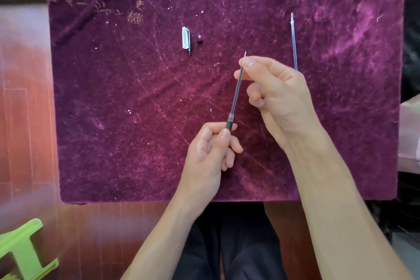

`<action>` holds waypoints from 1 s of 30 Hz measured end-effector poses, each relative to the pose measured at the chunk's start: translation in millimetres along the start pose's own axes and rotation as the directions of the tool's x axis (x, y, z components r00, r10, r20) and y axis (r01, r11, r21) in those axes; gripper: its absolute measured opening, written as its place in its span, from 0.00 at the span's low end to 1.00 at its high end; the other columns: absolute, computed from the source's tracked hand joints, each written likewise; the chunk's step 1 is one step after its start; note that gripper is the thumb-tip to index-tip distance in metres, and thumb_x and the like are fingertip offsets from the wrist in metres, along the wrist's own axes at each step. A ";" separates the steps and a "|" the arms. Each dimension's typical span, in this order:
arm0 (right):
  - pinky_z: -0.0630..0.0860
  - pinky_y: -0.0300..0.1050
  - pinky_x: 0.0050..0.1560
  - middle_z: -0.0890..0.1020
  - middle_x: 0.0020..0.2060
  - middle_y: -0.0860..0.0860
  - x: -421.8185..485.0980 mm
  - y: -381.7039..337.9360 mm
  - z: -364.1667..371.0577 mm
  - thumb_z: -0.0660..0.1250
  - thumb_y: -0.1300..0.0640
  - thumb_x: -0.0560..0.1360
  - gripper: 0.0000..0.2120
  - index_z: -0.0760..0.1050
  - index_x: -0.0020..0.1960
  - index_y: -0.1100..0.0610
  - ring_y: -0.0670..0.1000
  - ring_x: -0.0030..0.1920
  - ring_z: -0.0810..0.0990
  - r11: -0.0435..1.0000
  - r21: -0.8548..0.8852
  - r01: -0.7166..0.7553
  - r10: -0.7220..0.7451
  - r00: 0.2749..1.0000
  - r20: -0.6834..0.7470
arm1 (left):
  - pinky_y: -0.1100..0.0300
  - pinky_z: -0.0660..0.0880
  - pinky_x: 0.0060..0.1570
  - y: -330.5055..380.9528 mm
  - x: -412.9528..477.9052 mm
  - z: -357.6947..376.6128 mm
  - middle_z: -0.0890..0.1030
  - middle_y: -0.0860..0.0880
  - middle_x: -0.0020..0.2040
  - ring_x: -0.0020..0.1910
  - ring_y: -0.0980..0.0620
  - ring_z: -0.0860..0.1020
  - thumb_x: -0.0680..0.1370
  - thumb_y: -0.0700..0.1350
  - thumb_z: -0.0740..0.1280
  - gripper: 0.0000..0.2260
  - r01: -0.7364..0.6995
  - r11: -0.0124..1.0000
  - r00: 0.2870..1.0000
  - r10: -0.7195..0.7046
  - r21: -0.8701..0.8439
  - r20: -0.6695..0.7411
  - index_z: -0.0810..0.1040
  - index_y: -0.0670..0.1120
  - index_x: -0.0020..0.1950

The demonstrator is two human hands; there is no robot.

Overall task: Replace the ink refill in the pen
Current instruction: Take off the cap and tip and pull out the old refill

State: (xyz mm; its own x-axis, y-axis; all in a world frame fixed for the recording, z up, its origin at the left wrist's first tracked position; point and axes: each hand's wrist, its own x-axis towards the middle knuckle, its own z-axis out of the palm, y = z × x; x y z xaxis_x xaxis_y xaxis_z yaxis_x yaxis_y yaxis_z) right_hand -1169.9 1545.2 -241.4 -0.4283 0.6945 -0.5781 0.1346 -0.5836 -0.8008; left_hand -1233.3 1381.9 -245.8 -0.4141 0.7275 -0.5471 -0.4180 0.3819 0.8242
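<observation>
My left hand (211,150) grips the dark pen barrel (229,124) by its ribbed grip end. A thin dark ink refill (237,88) sticks out of the barrel, slanting up and away. My right hand (275,95) pinches this refill near its metal tip between thumb and forefinger. A second, clear refill (293,41) lies flat on the purple felt mat (136,98) at the upper right, just beyond my right hand. The pen cap (186,40) with its clear clip lies at the upper middle. Two small pen parts (199,39) sit right beside the cap.
The mat covers a small table; its front edge runs just in front of my lap. Reddish wooden floor shows to the left and below. A green plastic stool (20,250) stands at the lower left. Pale fabric shows at the right edge.
</observation>
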 end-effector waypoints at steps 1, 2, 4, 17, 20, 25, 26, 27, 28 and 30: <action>0.70 0.32 0.31 0.89 0.42 0.50 4.4 -4.0 0.8 0.75 0.54 0.80 0.04 0.88 0.50 0.53 0.43 0.29 0.69 1.000 0.012 0.013 -0.012 1.000 -0.011 | 0.65 0.72 0.35 -0.4 0.6 -0.1 0.82 0.49 0.40 0.32 0.57 0.73 0.86 0.47 0.60 0.09 0.000 1.000 1.000 0.000 0.000 0.002 0.78 0.48 0.59; 0.69 0.32 0.31 0.88 0.42 0.50 8.3 -8.1 1.1 0.75 0.54 0.80 0.04 0.88 0.50 0.53 0.43 0.28 0.69 0.999 0.028 0.025 -0.024 1.000 -0.019 | 0.65 0.72 0.35 -0.7 1.2 -0.3 0.82 0.49 0.40 0.32 0.57 0.73 0.86 0.47 0.60 0.09 0.001 1.000 1.000 -0.001 -0.001 0.005 0.78 0.48 0.59; 0.68 0.33 0.30 0.88 0.42 0.50 14.4 -14.8 1.0 0.75 0.55 0.80 0.04 0.87 0.50 0.54 0.43 0.28 0.68 0.997 0.060 0.047 -0.045 0.998 -0.032 | 0.66 0.72 0.34 -0.9 2.2 -1.1 0.82 0.50 0.40 0.32 0.57 0.73 0.85 0.47 0.60 0.09 0.008 1.000 1.000 -0.007 -0.002 0.008 0.78 0.48 0.59; 0.69 0.34 0.31 0.83 0.42 0.54 -4.3 -11.7 -34.2 0.76 0.52 0.79 0.04 0.88 0.48 0.52 0.44 0.30 0.68 0.997 -0.029 0.073 -0.077 0.986 -0.149 | 0.67 0.71 0.33 13.8 15.4 -3.4 0.82 0.48 0.40 0.31 0.57 0.72 0.85 0.45 0.60 0.09 0.016 1.000 1.000 -0.016 0.001 0.006 0.77 0.43 0.59; 0.66 0.35 0.30 0.81 0.41 0.56 -5.7 -10.8 -49.7 0.77 0.53 0.78 0.05 0.88 0.47 0.54 0.44 0.29 0.66 0.994 -0.089 0.066 -0.084 0.972 -0.218 | 0.68 0.71 0.32 16.6 20.5 0.8 0.82 0.48 0.40 0.30 0.58 0.73 0.85 0.45 0.60 0.09 0.013 1.000 1.000 -0.013 0.000 0.009 0.77 0.44 0.59; 0.72 0.31 0.37 0.87 0.36 0.42 13.5 -25.2 -80.1 0.78 0.49 0.75 0.08 0.89 0.48 0.53 0.36 0.30 0.78 0.956 -0.288 0.059 -0.166 0.917 -0.363 | 0.68 0.72 0.32 18.3 33.1 11.2 0.82 0.48 0.40 0.30 0.58 0.74 0.85 0.47 0.61 0.08 0.045 0.998 0.999 -0.044 -0.040 0.020 0.78 0.46 0.58; 0.73 0.31 0.39 0.88 0.38 0.42 19.6 -29.1 -84.4 0.78 0.49 0.75 0.08 0.89 0.49 0.53 0.36 0.31 0.79 0.946 -0.319 0.061 -0.187 0.906 -0.380 | 0.66 0.73 0.32 19.0 36.0 13.4 0.82 0.48 0.40 0.30 0.57 0.74 0.84 0.47 0.62 0.08 0.051 0.997 0.998 -0.050 -0.052 0.027 0.78 0.47 0.58; 0.75 0.30 0.40 0.88 0.39 0.42 26.1 -33.0 -88.1 0.78 0.50 0.75 0.08 0.89 0.50 0.53 0.35 0.33 0.81 0.934 -0.352 0.067 -0.212 0.896 -0.391 | 0.65 0.74 0.33 19.8 39.1 15.9 0.82 0.47 0.41 0.31 0.56 0.75 0.83 0.48 0.63 0.08 0.055 0.996 0.998 -0.053 -0.063 0.032 0.79 0.48 0.57; 0.76 0.29 0.41 0.89 0.40 0.41 33.0 -36.5 -91.1 0.78 0.50 0.75 0.07 0.89 0.50 0.53 0.34 0.36 0.83 0.918 -0.389 0.073 -0.239 0.886 -0.397 | 0.64 0.74 0.34 20.7 42.2 18.5 0.82 0.47 0.41 0.32 0.55 0.76 0.83 0.48 0.63 0.08 0.058 0.996 0.998 -0.056 -0.074 0.036 0.79 0.48 0.57; 0.77 0.27 0.45 0.89 0.41 0.40 46.9 -43.4 -94.7 0.77 0.50 0.76 0.07 0.90 0.50 0.52 0.34 0.41 0.86 0.881 -0.466 0.081 -0.289 0.872 -0.395 | 0.62 0.75 0.34 22.5 48.0 23.4 0.83 0.46 0.41 0.32 0.54 0.78 0.82 0.48 0.63 0.08 0.059 0.994 0.998 -0.055 -0.088 0.039 0.79 0.48 0.57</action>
State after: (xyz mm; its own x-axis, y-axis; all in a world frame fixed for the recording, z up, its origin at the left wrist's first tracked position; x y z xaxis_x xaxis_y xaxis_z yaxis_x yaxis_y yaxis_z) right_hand -1111.3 1643.0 -248.5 -0.0597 0.9405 -0.3345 0.5007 -0.2616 -0.8251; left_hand -1243.6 1438.7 -250.1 -0.3587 0.7267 -0.5859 -0.5113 0.3722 0.7746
